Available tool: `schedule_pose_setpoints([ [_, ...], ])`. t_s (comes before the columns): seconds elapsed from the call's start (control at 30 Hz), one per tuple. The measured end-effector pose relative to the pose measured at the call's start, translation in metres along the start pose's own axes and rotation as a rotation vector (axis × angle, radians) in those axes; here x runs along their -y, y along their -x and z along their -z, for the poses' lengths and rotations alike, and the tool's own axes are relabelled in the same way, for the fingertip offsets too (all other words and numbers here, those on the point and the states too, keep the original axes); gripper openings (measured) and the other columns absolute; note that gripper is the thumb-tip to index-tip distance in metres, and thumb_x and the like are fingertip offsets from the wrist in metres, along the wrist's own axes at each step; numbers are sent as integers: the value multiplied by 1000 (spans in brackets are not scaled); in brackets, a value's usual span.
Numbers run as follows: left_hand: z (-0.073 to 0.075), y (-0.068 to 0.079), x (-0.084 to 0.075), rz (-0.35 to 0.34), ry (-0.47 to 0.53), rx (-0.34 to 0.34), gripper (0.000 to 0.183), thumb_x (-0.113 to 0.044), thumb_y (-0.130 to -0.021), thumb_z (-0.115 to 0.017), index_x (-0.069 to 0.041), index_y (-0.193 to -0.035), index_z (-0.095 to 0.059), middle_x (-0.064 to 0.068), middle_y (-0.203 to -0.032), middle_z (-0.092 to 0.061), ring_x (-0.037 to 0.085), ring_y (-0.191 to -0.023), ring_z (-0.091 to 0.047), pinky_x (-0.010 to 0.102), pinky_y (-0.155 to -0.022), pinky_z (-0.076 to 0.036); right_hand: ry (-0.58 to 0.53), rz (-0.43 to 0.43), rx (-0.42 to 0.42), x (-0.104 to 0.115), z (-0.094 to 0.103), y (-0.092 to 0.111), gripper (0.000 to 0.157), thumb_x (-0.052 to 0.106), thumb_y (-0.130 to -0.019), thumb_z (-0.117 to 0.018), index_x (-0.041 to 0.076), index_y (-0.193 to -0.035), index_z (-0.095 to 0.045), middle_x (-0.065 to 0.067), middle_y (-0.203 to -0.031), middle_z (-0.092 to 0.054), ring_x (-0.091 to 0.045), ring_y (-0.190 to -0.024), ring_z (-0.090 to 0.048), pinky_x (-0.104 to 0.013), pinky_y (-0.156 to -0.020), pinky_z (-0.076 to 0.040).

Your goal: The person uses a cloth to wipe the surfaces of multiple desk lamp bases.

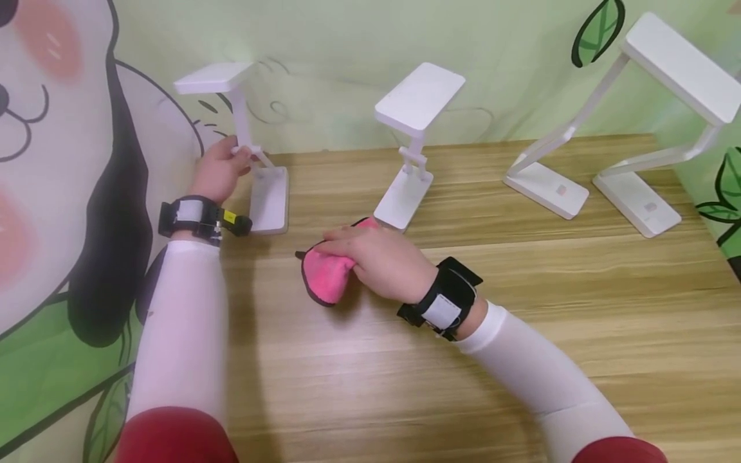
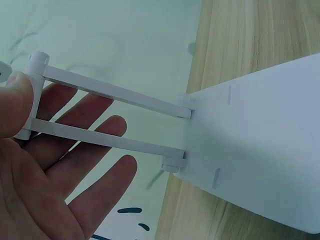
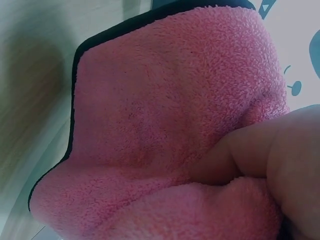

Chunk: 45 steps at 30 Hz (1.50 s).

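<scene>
At the far left, my left hand [image 1: 222, 170] grips the hinge of a white folding desk lamp [image 1: 270, 199]. In the left wrist view the thumb [image 2: 15, 102] lies over the hinge bar [image 2: 36, 90], with the fingers behind the two thin arms. The lamp's base stands on the wooden table and its panel head [image 1: 214, 77] is raised. My right hand [image 1: 393, 262] holds a bunched pink plush cloth [image 1: 327, 276] with dark edging, over the table in front of a second white lamp [image 1: 405, 196]. Folds of cloth hide part of the right fingers.
Two more white lamps, one with its base [image 1: 547, 190] and the other with its base [image 1: 637, 202], stand at the right, their heads overlapping in view. A printed wall [image 1: 324, 38] borders the wooden table [image 1: 405, 386] at the back and sides.
</scene>
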State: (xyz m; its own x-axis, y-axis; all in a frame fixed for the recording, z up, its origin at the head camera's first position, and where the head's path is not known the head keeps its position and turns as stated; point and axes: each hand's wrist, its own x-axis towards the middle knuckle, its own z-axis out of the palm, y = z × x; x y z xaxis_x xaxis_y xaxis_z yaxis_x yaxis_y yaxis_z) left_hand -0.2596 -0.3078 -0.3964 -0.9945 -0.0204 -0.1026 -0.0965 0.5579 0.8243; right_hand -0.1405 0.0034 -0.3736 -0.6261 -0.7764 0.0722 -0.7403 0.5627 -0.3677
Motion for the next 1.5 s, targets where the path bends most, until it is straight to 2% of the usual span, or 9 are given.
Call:
schedule_pose_setpoints([
  [0.13,-2,-1,1,-18,19,-25,44,-34,-107,-43,-4,-139,-49,15,-135,-55,23,-126,-48,44,-108,-40,2,-4,-8,-1,0,-1,54,-4,-91,-49,29,-131,-64,5,-135,-59,-9,-122,-51,-33,-97,-48],
  [0.37,-10,2,5,-27,84,-184,55,-37,-100,-56,-20,-149,-37,9,-147,-42,20,-126,-43,40,-107,-38,-32,-62,15,-9,4,1,57,-6,-90,-44,26,-134,-62,0,-138,-58,-14,-124,-51,-32,-85,-50],
  [0.5,-16,10,0,-118,62,-384,55,-23,-93,-64,-22,-143,-42,0,-127,-41,12,-107,-41,28,-91,-39,-44,-99,7,-17,12,5,57,-6,-90,-44,25,-134,-62,-3,-136,-59,-18,-121,-54,-33,-74,-51],
  [0.6,-21,17,-7,-189,20,-553,43,-17,-88,-65,-19,-129,-54,-6,-110,-38,9,-94,-38,25,-80,-34,-28,-129,-8,-25,19,9,55,-5,-90,-46,24,-133,-63,-2,-134,-61,-17,-118,-56,-34,-77,-53],
  [0.7,-31,21,-20,-280,-7,-599,26,-14,-89,-63,-13,-115,-60,-4,-99,-42,11,-87,-40,24,-75,-34,-9,-173,-22,-35,26,16,52,-3,-92,-48,25,-134,-63,1,-133,-61,-15,-118,-56,-35,-82,-53],
  [0.9,-68,22,-47,-462,24,-406,24,-8,-90,-61,-5,-114,-61,6,-99,-56,14,-82,-50,26,-70,-41,-35,-252,-29,-51,40,35,48,-1,-93,-49,23,-131,-65,9,-125,-64,-13,-106,-59,-34,-79,-50],
  [1.07,-103,9,-61,-481,-7,-142,43,-14,-92,-65,-11,-134,-54,5,-127,-57,12,-104,-54,35,-84,-49,-53,-325,-26,-60,49,50,46,0,-94,-48,22,-131,-65,6,-125,-65,-16,-110,-58,-37,-84,-50],
  [1.23,-136,-11,-69,-471,-129,86,65,-33,-95,-65,-16,-151,-37,-1,-152,-40,11,-130,-40,37,-105,-40,-56,-360,-93,-67,56,61,45,2,-95,-49,24,-131,-65,3,-122,-66,-16,-109,-59,-39,-86,-51],
  [1.5,-160,-28,-79,-479,-123,165,67,-42,-95,-65,-23,-152,-36,-2,-152,-41,7,-135,-33,35,-112,-31,-18,-399,-182,-78,62,62,46,-2,-91,-47,15,-129,-66,-4,-121,-67,-20,-102,-59,-40,-81,-50],
])
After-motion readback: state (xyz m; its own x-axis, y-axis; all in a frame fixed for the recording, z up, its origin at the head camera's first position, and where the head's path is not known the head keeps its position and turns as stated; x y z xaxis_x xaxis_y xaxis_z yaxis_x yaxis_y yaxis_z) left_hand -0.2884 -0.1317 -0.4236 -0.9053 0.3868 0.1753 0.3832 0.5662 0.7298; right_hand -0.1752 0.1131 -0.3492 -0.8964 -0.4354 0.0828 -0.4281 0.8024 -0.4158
